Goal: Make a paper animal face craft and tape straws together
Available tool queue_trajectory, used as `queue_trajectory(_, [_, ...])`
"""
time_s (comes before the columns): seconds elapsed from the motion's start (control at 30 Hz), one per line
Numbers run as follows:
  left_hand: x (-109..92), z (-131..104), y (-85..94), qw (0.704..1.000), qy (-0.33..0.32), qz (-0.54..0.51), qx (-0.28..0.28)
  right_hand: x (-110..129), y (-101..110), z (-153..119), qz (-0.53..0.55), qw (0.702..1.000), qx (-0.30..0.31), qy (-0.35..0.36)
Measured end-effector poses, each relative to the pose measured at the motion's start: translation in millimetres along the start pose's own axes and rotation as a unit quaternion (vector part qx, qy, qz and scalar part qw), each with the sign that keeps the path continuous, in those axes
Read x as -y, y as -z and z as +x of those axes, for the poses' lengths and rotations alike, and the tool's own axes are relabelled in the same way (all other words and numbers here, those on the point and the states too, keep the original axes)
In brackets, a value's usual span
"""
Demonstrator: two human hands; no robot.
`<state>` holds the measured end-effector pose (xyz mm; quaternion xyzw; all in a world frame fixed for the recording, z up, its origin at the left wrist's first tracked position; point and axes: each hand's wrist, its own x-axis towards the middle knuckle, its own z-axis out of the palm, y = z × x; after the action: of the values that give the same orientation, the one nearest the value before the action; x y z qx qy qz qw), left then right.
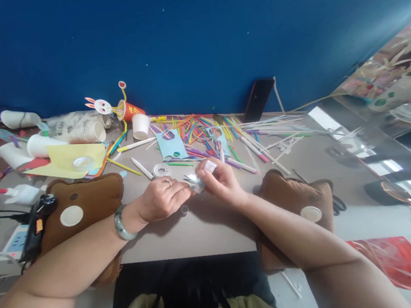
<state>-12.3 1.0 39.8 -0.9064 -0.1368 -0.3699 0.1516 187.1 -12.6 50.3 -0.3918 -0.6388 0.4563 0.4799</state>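
Observation:
My left hand (166, 196) and my right hand (221, 181) meet above the middle of the table. Between their fingertips is a small shiny, clear piece (195, 183), too small to name surely. The fingers of my left hand are curled and pressed on its left side. My right hand pinches its right side, together with a small white piece (210, 166) at the thumb and forefinger. A roll of clear tape (160, 170) lies just behind my left hand. Under the hands a small clear round item (184, 209) rests on the table.
Coloured sticks (203, 135) and cut blue paper (171, 144) lie behind the hands. Paper cups (85, 131), a rabbit figure (102, 106) and yellow paper (64, 160) are at the left. Brown cushions (97, 198) flank my forearms. A phone (259, 99) leans on the blue wall.

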Motion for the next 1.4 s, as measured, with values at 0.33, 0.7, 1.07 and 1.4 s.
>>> queue_trajectory(0.33, [1,-4,-2.2,1.000,-0.005,0.015,-0.005,0,-4,-1,0.032,0.999,-0.008,0.002])
queue_trajectory(0.7, [24,-7,-3.0,0.951,0.287,-0.088,-0.068,-3,14,8,0.010,0.999,-0.044,-0.014])
queue_trajectory(1.07, [36,3,-7.0,0.756,0.570,-0.292,-0.132,4,5,5,-0.431,0.855,0.281,-0.057])
queue_trajectory(1.4, [39,0,-13.0,0.722,0.585,-0.341,-0.143,-15,4,14,-0.495,0.839,0.226,0.021])
